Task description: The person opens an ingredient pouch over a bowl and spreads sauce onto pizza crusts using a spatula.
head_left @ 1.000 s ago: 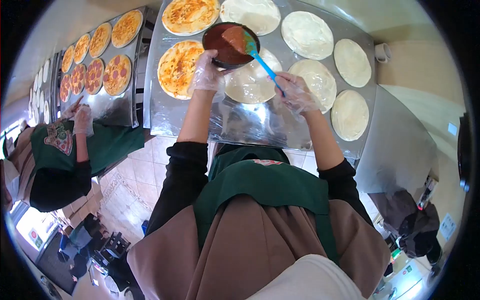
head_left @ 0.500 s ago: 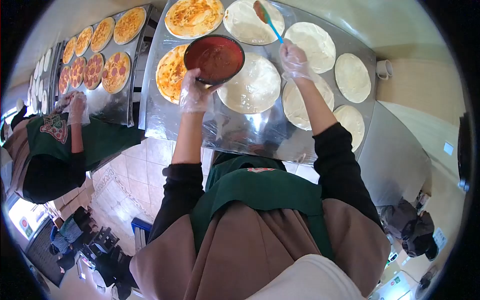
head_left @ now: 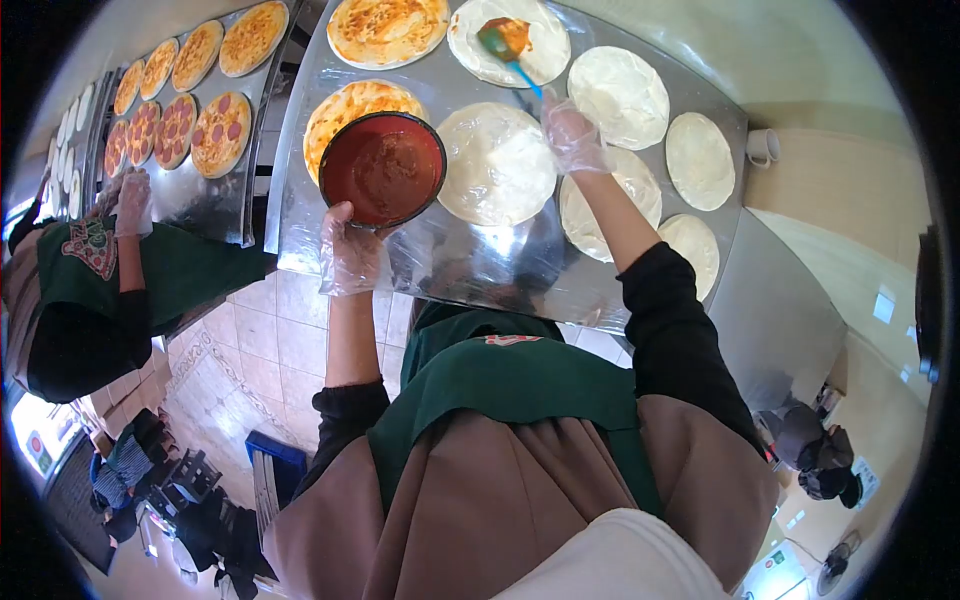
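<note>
My left hand (head_left: 350, 250), in a clear plastic glove, grips the near rim of a black bowl with a red inside (head_left: 384, 168) that holds red sauce. The bowl hangs over part of a sauced pizza base (head_left: 345, 100). Gloved too, my right hand (head_left: 574, 135) is closed round the blue handle of a spoon (head_left: 497, 42). The spoon's head is over a pale pizza base (head_left: 470, 62) at the far side, where a patch of orange-red sauce shows. Another plain base (head_left: 497, 190) lies between my hands.
Several more plain bases (head_left: 620, 98) lie on the film-covered metal table (head_left: 440, 262). One sauced base (head_left: 388, 28) is at the far left. A white mug (head_left: 763, 147) stands off the right edge. A co-worker (head_left: 90, 270) stands left, by a table of pepperoni pizzas (head_left: 222, 135).
The bowl has moved left and nearer to me. My right hand has moved slightly left and down, and the spoon's head has come down to the far base, where sauce now shows.
</note>
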Motion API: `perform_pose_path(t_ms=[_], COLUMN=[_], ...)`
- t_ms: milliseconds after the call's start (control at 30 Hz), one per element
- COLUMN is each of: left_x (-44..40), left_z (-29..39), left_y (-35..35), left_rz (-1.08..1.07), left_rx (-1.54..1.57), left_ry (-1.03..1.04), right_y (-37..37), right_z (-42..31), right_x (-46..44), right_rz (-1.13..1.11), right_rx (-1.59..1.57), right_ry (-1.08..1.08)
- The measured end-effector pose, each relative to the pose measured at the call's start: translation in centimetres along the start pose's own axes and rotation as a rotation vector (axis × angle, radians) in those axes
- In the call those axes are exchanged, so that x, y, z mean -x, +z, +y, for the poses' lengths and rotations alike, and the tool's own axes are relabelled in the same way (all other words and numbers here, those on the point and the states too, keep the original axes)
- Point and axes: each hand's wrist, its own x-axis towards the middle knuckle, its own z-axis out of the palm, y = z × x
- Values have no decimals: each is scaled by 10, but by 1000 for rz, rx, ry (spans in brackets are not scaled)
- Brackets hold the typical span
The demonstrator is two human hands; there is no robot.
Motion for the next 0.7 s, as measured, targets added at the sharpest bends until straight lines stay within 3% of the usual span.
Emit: perform_pose_path(t_ms=[33, 167, 233, 333, 433, 533, 633, 700], left_x=[3, 9, 11, 10, 11, 14, 14, 13], left_z=[2, 9, 11, 13, 15, 17, 18, 17], left_y=[2, 1, -1, -11, -8, -5, -5, -5], left_rz=[27, 83, 87, 80, 87, 105, 118, 132], left_rx=[-1, -3, -9, -35, -45, -36, -42, -48], left_ry=[16, 42, 64, 68, 71, 96, 98, 100], right_y=[-1, -27, -21, 4, 10, -21, -21, -20], right_z=[-1, 0, 14, 22, 4, -11, -8, -5], right_x=[6, 9, -7, -35, -28, -4, -15, -34], right_rz=[40, 69, 221, 198, 49, 94, 236, 192], right_rx=[49, -54, -136, -82, -92, -240, -229, -184], right_ry=[-114, -164, -9, 179, 80, -53, 60, 77])
